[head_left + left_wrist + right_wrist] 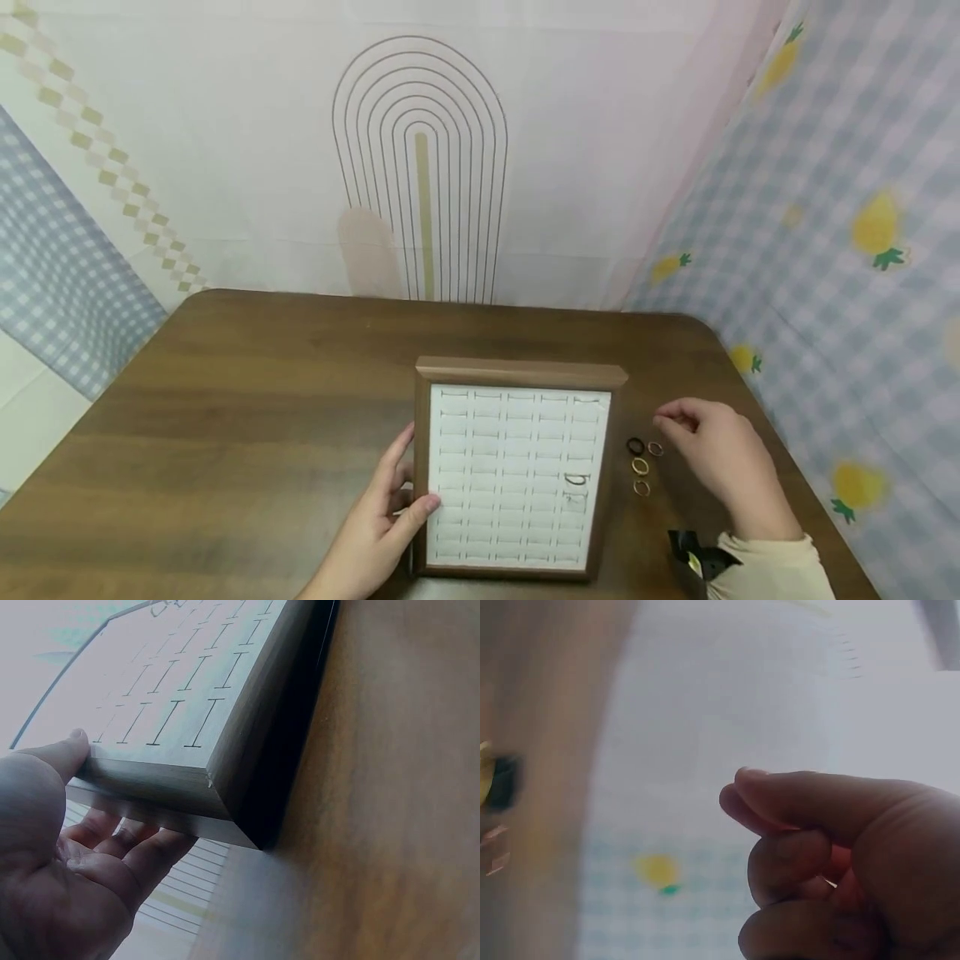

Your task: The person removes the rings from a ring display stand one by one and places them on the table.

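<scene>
My left hand point(375, 518) grips the left side of a wood-framed ring display point(517, 475), thumb over the front edge and fingers underneath. In the left wrist view this hand point(90, 862) holds one end of the frame point(172, 795). The white slotted face carries two rings, an upper one point(575, 479) and a lower one point(575, 500), at the right. My right hand point(723, 458) hovers right of the loose rings, thumb and index fingertips together; nothing shows between the tips point(742, 787). A black ring point(635, 447), a rose-toned ring point(656, 448) and gold-toned rings point(640, 467) lie close by.
The brown wooden table point(225, 433) extends left of and behind the display. A patterned cloth point(600, 167) hangs behind its far edge, and a checked cloth point(825, 292) hangs along the right. A black strap point(701, 562) is at the right cuff.
</scene>
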Motion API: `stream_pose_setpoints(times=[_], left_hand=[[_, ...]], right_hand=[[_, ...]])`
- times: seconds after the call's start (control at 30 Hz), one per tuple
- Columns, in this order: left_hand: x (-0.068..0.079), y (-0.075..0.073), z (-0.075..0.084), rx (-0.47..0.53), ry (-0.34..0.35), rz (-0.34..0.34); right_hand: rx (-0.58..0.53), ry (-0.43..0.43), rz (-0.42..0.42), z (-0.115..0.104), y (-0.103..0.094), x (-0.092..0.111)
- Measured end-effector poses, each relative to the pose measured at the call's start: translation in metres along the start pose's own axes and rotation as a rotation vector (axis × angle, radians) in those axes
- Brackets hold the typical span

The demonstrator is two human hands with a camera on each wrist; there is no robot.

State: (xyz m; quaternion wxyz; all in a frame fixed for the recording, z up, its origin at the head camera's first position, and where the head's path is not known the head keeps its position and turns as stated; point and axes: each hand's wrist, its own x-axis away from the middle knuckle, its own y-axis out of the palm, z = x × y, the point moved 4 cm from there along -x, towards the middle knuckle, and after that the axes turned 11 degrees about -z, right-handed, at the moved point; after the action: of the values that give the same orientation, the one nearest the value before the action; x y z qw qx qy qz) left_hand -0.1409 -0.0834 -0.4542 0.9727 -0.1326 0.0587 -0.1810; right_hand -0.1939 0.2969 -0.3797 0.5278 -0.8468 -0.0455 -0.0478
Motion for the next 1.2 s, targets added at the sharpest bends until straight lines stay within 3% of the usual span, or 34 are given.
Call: stream_pose_setpoints(times=[0.2,0.4,0.47,0.7,0.93,1.2], left_hand=[[-0.002,0.0,0.003,0.0,0.03,-0.035],[0.0,0.001,0.002,0.015,0.078,-0.047],[0.0,0.001,0.001,0.016,0.084,-0.045],[0.0,0.001,0.002,-0.007,0.075,-0.026],[-0.001,0.002,0.002,-0.009,0.088,-0.033],[-0.001,0.001,0.003,-0.049,0.104,-0.02]], right_hand=[[-0.128,-0.179,0.091,-0.043,-0.017,0.031],[-0.208,-0.382,-0.013,-0.076,-0.003,0.05],[-0.171,-0.389,-0.045,-0.085,0.004,0.052],[0.023,-0.279,-0.065,-0.103,0.019,0.054],[0.061,-0.331,-0.081,-0.108,0.029,0.053],[0.093,-0.388,-0.039,-0.109,0.029,0.053]])
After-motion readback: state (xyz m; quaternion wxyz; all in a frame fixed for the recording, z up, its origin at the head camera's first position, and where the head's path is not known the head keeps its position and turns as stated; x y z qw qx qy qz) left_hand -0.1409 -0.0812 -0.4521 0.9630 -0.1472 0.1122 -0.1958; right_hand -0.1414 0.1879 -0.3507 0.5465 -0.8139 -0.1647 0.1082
